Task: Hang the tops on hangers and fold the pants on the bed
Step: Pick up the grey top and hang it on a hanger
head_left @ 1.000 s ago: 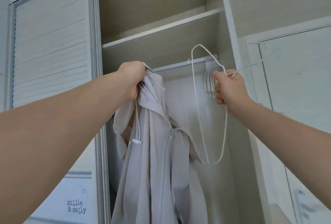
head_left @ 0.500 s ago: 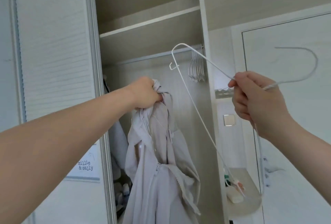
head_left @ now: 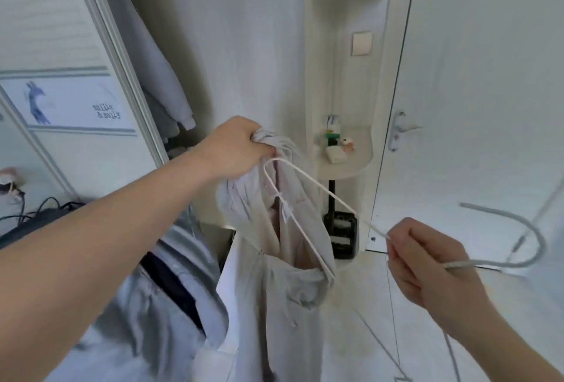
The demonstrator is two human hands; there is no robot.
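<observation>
Beige jacket [head_left: 293,305] hangs gripped by the outstretched left hand [head_left: 235,149]; right hand [head_left: 427,262] pinches a wire hanger [head_left: 335,196].

The top [head_left: 293,296] at the centre of the frame is seen in a plain, pale grey-beige, with a pinkish tint shown inside its opening. The hanger [head_left: 464,265] is coated in white, its hook in grey. At the left, a door panel [head_left: 70,103] is marked with a blue animal figure and dark lettering. A black object [head_left: 341,235] is seen below the cream shelf [head_left: 360,155].
</observation>
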